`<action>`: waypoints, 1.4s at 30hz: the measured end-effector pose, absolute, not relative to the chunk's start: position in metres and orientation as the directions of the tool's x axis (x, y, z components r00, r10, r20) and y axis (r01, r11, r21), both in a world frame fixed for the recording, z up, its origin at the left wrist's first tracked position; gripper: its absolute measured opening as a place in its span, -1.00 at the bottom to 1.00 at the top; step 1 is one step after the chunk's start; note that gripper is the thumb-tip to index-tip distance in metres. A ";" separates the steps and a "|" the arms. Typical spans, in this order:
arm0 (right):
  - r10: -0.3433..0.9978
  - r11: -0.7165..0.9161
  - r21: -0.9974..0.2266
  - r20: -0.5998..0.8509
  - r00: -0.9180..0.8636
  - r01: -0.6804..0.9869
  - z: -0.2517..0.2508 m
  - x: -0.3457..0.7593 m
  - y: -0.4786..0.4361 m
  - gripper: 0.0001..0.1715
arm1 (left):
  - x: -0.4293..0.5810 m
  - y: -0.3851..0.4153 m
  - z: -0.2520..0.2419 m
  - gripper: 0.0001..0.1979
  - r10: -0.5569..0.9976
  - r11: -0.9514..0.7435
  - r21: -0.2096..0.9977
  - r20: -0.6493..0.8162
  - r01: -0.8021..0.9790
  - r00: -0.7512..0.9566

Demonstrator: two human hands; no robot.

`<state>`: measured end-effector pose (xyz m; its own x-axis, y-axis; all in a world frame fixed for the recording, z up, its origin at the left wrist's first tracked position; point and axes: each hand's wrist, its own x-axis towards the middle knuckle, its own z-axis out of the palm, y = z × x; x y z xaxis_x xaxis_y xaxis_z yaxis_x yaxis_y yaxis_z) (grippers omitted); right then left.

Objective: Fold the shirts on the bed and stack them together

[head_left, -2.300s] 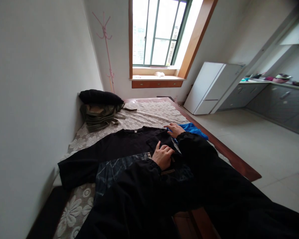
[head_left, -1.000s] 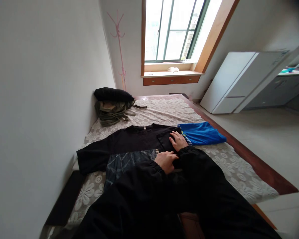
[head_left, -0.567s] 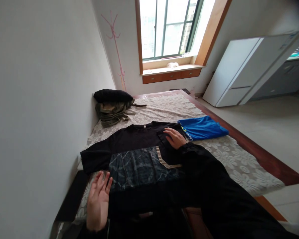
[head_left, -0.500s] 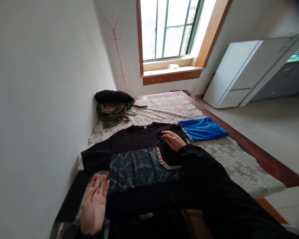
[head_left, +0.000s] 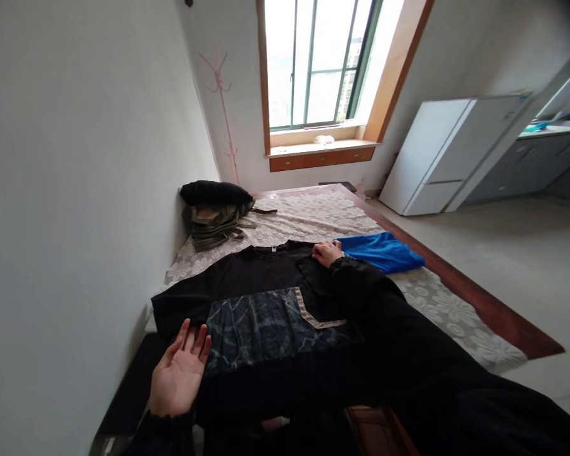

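Observation:
A black T-shirt point(head_left: 256, 272) lies spread out on the table, its collar toward the window. Across its front runs a dark marbled panel point(head_left: 251, 329), with a beige-edged pocket at the right. My right hand point(head_left: 327, 253) is at the shoulder on the right, fingers curled in on the black cloth; the fingertips are partly hidden. Palm up, my left hand point(head_left: 180, 373) is open beside the shirt's left edge, below the sleeve, and holds nothing. A folded blue garment point(head_left: 380, 252) lies just beyond my right wrist.
A patterned cloth point(head_left: 313, 212) covers the wooden table point(head_left: 527, 332). At the back left, an olive bag point(head_left: 213, 225) sits by the wall with a black bundle point(head_left: 216, 191) on top. Beyond stand a pink coat rack point(head_left: 225, 114), a window and a white refrigerator point(head_left: 437, 152).
My right hand has moved outward to the shirt's shoulder, and its fingers have curled in. My left hand has shifted slightly but stays open. The camera view has tilted up a little.

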<state>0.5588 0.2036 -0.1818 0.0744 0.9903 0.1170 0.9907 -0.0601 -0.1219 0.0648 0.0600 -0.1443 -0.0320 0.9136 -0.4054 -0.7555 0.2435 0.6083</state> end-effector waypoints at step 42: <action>0.982 -0.178 -0.097 0.041 0.183 0.979 -0.207 0.542 0.157 -0.17 | 0.077 0.057 -0.149 -0.74 0.902 -0.035 0.790 -0.238 -0.612 -0.360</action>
